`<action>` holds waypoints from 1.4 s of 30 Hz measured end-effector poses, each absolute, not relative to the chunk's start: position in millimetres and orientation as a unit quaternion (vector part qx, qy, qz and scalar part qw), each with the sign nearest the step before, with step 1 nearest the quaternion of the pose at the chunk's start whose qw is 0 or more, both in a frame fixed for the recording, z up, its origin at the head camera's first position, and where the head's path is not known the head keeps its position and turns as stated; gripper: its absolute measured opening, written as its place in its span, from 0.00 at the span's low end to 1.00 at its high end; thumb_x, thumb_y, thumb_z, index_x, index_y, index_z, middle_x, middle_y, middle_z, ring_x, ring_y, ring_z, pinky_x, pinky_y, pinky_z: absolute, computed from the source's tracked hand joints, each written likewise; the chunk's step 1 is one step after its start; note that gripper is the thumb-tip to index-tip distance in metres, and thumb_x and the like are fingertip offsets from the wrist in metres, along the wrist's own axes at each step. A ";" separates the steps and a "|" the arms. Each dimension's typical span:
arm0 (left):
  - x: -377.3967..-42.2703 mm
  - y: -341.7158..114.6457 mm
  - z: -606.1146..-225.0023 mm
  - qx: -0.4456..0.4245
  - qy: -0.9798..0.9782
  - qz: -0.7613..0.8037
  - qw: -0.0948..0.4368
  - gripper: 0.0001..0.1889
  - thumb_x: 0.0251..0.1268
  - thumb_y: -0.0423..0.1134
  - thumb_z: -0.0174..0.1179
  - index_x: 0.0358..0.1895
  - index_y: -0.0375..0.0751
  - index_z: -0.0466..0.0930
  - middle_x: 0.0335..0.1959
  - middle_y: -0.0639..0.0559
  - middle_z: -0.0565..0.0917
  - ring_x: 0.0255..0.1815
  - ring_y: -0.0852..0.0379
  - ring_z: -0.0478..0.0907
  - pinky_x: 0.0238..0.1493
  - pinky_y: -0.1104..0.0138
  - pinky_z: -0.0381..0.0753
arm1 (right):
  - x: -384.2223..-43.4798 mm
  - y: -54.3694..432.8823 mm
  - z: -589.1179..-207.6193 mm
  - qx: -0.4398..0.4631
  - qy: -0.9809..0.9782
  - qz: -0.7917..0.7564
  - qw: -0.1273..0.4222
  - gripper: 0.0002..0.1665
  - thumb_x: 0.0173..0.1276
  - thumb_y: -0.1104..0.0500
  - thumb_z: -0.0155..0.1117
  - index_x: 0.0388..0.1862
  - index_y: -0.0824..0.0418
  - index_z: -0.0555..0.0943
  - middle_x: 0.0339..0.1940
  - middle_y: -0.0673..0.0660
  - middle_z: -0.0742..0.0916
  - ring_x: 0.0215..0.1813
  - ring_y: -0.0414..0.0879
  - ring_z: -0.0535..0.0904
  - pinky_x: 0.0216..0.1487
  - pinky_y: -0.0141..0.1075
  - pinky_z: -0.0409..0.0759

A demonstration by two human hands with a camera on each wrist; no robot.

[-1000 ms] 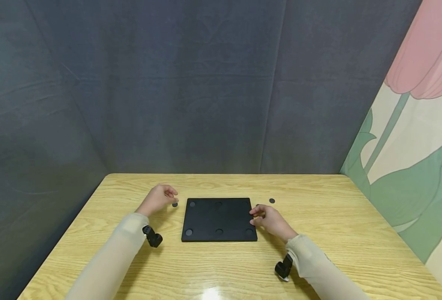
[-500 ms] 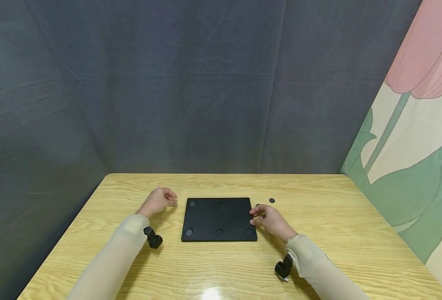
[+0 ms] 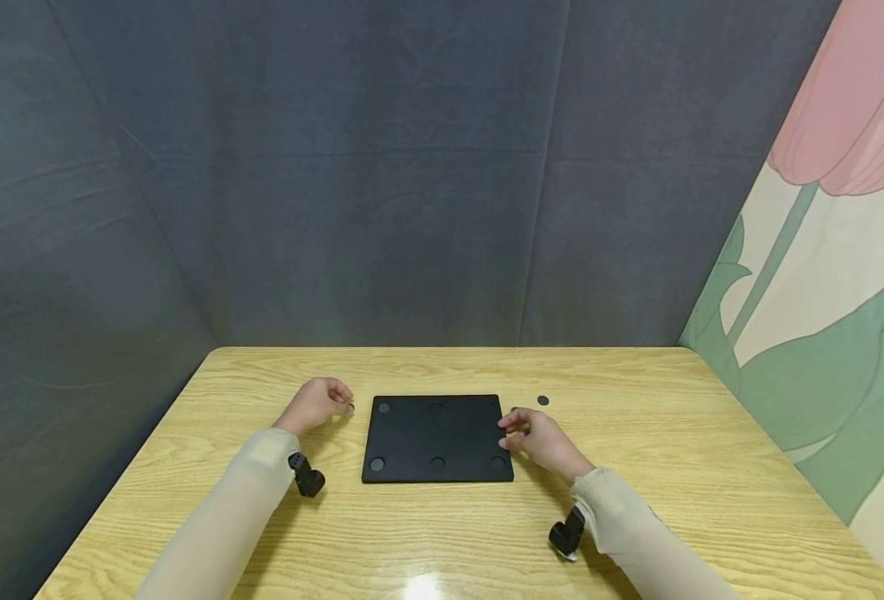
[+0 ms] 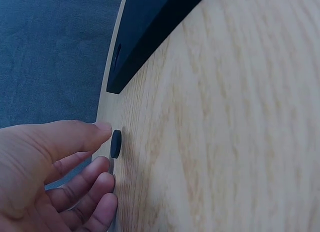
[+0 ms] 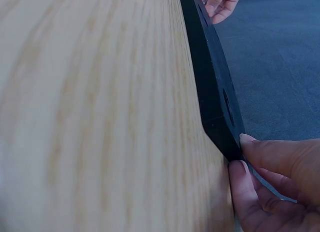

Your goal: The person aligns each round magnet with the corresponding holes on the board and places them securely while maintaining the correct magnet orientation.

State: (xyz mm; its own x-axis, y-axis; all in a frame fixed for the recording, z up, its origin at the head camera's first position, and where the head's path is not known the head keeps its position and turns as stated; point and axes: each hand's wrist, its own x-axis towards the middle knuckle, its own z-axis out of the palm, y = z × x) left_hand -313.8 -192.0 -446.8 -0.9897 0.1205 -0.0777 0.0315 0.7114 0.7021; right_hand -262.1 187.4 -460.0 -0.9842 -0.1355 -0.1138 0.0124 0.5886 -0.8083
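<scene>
Left hand [image 3: 317, 402] clear of board [image 3: 437, 435] edge

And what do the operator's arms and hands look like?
Left hand and right hand are bare. Left sleeve and right sleeve are long, cream-coloured, reaching the wrists. Small, angular black units sit at each wrist: left camera, right camera.

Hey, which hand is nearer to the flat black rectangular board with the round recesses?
Right. The right hand is at the right edge of the board; the left hand is off its left side, apart from it, holding a small dark round disc.
</scene>
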 end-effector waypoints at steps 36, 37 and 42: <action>-316.2 -192.9 -451.5 0.019 0.928 0.368 0.059 0.06 0.54 0.30 0.69 0.36 0.36 0.84 0.30 0.49 0.79 0.30 0.55 0.71 0.31 0.67 0.69 | -263.4 189.3 -463.1 -0.044 0.890 -0.448 0.079 0.13 0.61 0.67 0.68 0.45 0.63 0.81 0.43 0.56 0.84 0.42 0.45 0.78 0.40 0.36 0.77; -315.9 -192.7 -451.1 0.018 0.928 0.368 0.059 0.06 0.54 0.30 0.69 0.36 0.36 0.84 0.30 0.49 0.79 0.30 0.55 0.71 0.32 0.67 0.69 | -263.3 189.1 -462.9 -0.042 0.889 -0.449 0.078 0.13 0.61 0.67 0.68 0.45 0.63 0.81 0.43 0.56 0.84 0.42 0.45 0.78 0.40 0.36 0.77; -314.8 -192.2 -450.6 0.021 0.927 0.369 0.059 0.06 0.54 0.30 0.69 0.36 0.36 0.84 0.29 0.49 0.79 0.29 0.55 0.70 0.31 0.67 0.69 | -262.9 188.5 -462.9 -0.040 0.889 -0.450 0.074 0.13 0.61 0.68 0.69 0.44 0.62 0.81 0.42 0.56 0.84 0.41 0.46 0.78 0.40 0.36 0.76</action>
State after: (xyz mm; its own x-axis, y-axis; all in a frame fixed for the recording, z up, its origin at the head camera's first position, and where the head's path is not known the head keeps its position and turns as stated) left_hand -314.8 -192.2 -450.6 -0.9921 0.0825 -0.0943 -0.0050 0.7263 0.6874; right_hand -262.9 188.5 -462.9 -0.9857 -0.1383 -0.0958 -0.0047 0.5923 -0.8057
